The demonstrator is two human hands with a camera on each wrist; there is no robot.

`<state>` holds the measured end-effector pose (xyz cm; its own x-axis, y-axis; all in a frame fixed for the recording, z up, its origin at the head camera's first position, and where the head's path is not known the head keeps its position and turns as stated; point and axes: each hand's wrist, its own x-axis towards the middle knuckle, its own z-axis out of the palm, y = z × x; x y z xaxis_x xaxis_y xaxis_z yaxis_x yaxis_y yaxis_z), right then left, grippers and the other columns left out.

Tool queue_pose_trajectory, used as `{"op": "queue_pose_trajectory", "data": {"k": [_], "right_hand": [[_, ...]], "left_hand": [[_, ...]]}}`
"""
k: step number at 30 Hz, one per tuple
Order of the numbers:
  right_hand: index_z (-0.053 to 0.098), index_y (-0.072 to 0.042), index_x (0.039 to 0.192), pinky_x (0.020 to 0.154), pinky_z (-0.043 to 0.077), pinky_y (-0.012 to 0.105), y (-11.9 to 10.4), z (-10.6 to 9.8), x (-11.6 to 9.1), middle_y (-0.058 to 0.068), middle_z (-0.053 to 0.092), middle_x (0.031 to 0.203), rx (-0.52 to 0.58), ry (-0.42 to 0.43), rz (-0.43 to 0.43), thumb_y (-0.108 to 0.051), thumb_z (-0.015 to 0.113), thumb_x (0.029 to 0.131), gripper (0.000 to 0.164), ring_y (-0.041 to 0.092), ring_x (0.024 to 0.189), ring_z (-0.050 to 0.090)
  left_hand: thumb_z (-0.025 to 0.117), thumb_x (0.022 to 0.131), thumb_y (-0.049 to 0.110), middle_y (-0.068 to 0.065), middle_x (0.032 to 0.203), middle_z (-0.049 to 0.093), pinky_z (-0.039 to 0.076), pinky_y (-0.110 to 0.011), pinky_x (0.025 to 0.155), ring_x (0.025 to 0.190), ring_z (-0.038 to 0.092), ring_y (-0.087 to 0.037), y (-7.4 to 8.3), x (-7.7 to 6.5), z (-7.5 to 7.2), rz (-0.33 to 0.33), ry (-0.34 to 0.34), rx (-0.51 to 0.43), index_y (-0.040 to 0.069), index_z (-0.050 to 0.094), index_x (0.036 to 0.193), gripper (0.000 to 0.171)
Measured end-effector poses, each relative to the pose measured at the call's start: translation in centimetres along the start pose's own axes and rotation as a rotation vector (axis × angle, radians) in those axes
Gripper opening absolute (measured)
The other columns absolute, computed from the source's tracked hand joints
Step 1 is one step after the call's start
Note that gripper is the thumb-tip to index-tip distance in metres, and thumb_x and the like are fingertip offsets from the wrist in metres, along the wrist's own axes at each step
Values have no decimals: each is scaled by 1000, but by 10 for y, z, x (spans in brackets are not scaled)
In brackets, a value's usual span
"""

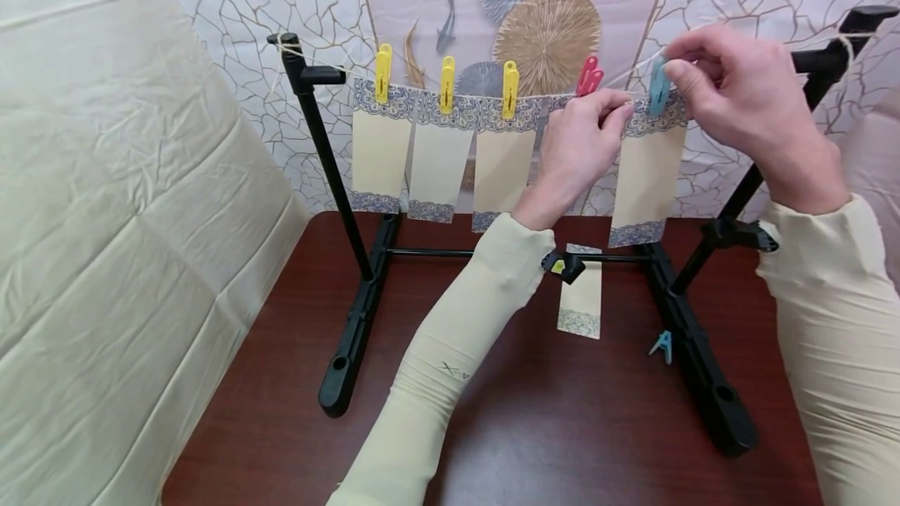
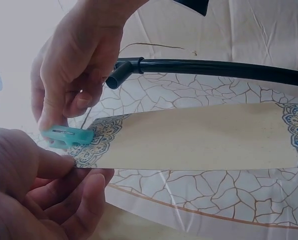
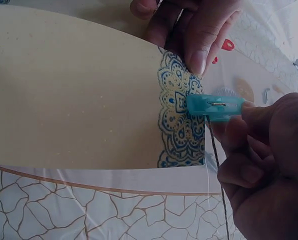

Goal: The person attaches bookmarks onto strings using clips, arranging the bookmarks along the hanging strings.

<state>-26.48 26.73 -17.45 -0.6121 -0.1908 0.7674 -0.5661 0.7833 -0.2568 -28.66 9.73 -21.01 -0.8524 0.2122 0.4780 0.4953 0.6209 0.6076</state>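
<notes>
My left hand point(image 1: 580, 143) pinches the top left corner of a cream card point(image 1: 648, 170) with blue lace-patterned ends. With thumb and finger, my right hand point(image 1: 755, 92) grips a blue clothespin point(image 1: 658, 87) at its upper end. The pin's lower end overlaps the card's patterned top edge, by the string point(image 3: 212, 145) in the right wrist view. The card hangs down from there. Just behind my left hand, a red clothespin point(image 1: 589, 76) sits on the line, and the card below it is mostly hidden by that hand.
Three yellow clothespins point(image 1: 447, 85) hold similar cards point(image 1: 441, 155) on the line at left. A black stand point(image 1: 326, 147) carries the line. On the brown table point(image 1: 534, 412) lie another card point(image 1: 580, 295) and a blue clothespin point(image 1: 662, 346) near the stand's right foot.
</notes>
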Motion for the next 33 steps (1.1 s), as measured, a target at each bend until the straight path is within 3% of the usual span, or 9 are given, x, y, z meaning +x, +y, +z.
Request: {"op": "queue_pose_trajectory", "data": {"k": [2, 11, 17, 21, 28, 33], "right_hand": [[69, -1, 115, 65, 34, 5, 0, -2, 1, -48, 42, 81, -4, -25, 10, -17, 62, 96, 25, -23, 72, 46], [71, -6, 116, 55, 30, 11, -10, -10, 3, -44, 46, 63, -4, -68, 2, -17, 62, 96, 24, -20, 56, 45], [70, -1, 114, 58, 34, 3, -13, -11, -8, -43, 52, 83, 59, 39, -53, -9, 64, 93, 23, -24, 60, 49], [71, 2, 110, 59, 36, 0, -13, -12, -20, -41, 53, 92, 67, 65, -108, -6, 65, 91, 21, -24, 62, 49], [72, 2, 105, 57, 38, 2, -10, -13, -38, -31, 61, 87, 120, 23, -107, -3, 67, 89, 17, -18, 60, 53], [73, -1, 100, 51, 34, 6, -1, -10, -51, -28, 56, 70, 103, -44, -114, 4, 69, 85, 16, -13, 53, 49]], "left_hand": [[57, 99, 36, 19, 99, 72, 45, -17, 69, 82, 60, 1, 0, 0, -1, 6, 9, -2, 34, 72, 115, 22], [57, 99, 35, 18, 101, 73, 43, -14, 71, 80, 60, 1, -2, -3, -7, 51, 22, -60, 30, 71, 118, 24], [55, 101, 31, 13, 92, 75, 42, -10, 73, 74, 64, 9, -9, -9, -10, 77, -26, -158, 23, 71, 116, 23], [56, 101, 28, 10, 88, 74, 43, -10, 73, 71, 65, 8, -14, -15, -10, 74, -51, -232, 20, 71, 108, 19], [55, 101, 25, 4, 87, 72, 49, -13, 68, 71, 66, -1, -25, -27, -4, 56, -103, -354, 14, 69, 105, 18], [56, 101, 23, 1, 86, 71, 52, -16, 66, 74, 69, -6, -37, -38, 5, 65, -153, -424, 11, 67, 107, 18]]}}
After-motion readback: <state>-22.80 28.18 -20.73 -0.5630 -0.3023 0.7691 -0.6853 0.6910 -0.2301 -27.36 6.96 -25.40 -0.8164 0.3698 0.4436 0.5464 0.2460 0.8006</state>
